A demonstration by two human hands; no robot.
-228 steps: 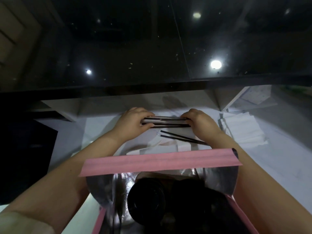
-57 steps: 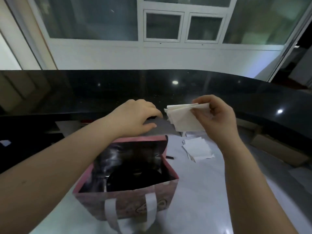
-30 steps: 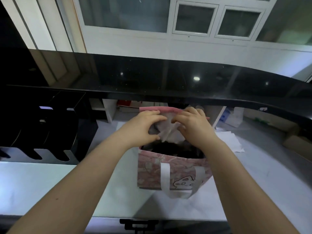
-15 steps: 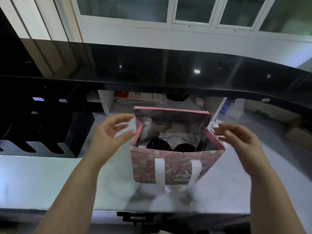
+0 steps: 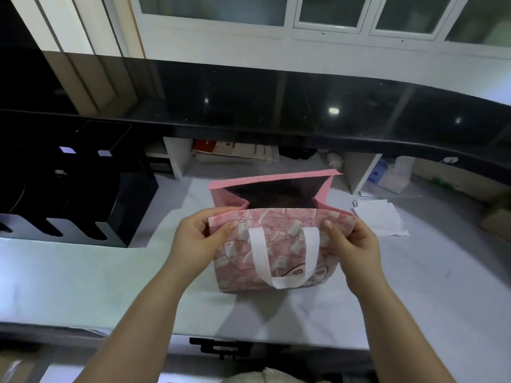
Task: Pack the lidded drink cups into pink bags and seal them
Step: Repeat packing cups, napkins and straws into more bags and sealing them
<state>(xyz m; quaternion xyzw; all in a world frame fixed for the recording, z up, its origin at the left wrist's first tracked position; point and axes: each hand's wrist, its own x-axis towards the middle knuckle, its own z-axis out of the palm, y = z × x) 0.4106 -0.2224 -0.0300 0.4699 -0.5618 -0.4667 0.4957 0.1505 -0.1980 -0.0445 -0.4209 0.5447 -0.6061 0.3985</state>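
Pinching bag's [image 5: 284, 239] near rim with left hand [image 5: 197, 239] and right hand [image 5: 355, 243], thumbs in front, fingertips hidden behind; shadowing interior, contents impossible to make out.

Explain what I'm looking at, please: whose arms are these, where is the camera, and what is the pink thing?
No machine here: a person works with bare hands, and one camera worn on the head looks down at them. The left hand and right hand each pinch the near top edge of a pink bag with a white handle, standing open on the white counter. Its inside is too dark to make out. White paper sheets lie to its right; a black rack stands to its left.
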